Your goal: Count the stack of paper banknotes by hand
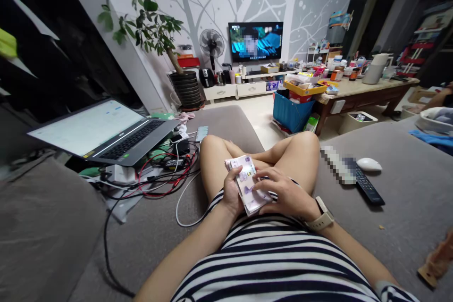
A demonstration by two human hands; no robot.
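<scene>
Your left grip point(231, 193) holds the notes point(249, 186), thumb across their upper face near the far end. Your right grip point(281, 193) lies against their right side, fingers bent and spread over the top one; its thumb side is partly hidden, so I can't fairly tell whether it pinches anything.

Watch the edges: the notes sit unevenly at the far end, and if your left thumb eases off, the loose layers could slide apart and drop between your legs. Push too hard with the right fingertips and the top note may skid, crease or drag its neighbour along, so two would pass as one. The near end sits close above your shirt point(279, 259), just below both grips, where a corner could catch and bend. Left of your left grip, a white cable point(177, 205) loops over the sofa point(399, 231); a swinging forearm might snag it.
</scene>
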